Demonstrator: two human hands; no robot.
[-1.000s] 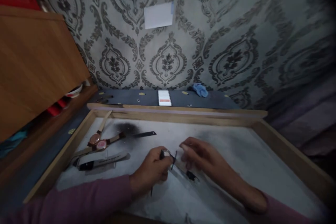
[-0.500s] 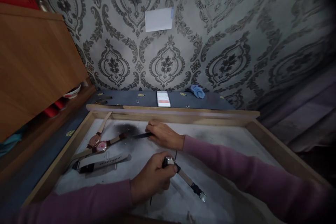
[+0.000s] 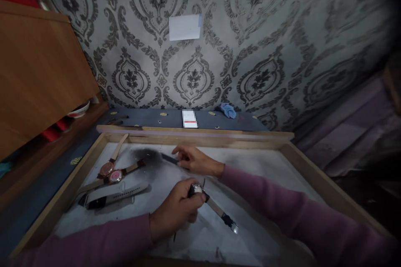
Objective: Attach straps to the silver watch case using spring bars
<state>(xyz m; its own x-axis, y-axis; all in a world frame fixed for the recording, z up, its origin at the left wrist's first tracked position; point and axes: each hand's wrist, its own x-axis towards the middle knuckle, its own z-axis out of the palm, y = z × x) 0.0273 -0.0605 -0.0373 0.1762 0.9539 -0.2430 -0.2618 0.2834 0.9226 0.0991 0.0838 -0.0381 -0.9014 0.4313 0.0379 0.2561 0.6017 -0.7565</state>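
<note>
My left hand (image 3: 178, 204) is closed around a wristwatch (image 3: 196, 189) with a round silver case. Its strap (image 3: 219, 210), dark with a pale lining, sticks out to the lower right and ends in a metal buckle. Farther back, my right hand (image 3: 199, 160) has its fingers apart, the index finger raised. A flat dark strip (image 3: 169, 158) lies by its fingertips on the white tray floor, its near end partly behind the fingers; its kind I cannot make out. Black smudging surrounds the strip's far end.
At the left of the wooden tray (image 3: 194, 132) lie a rose-gold watch (image 3: 106, 169), a pink-dialled watch (image 3: 115, 176) and a white-strapped watch (image 3: 115, 195). Behind the rim are a phone (image 3: 189, 119) and a blue cloth (image 3: 228, 110). A wooden cabinet (image 3: 44, 71) stands left.
My right hand's fingers have opened from their grip on the dark strip, which now lies at their tips. My left hand keeps the watch. The whole view has shifted slightly.
</note>
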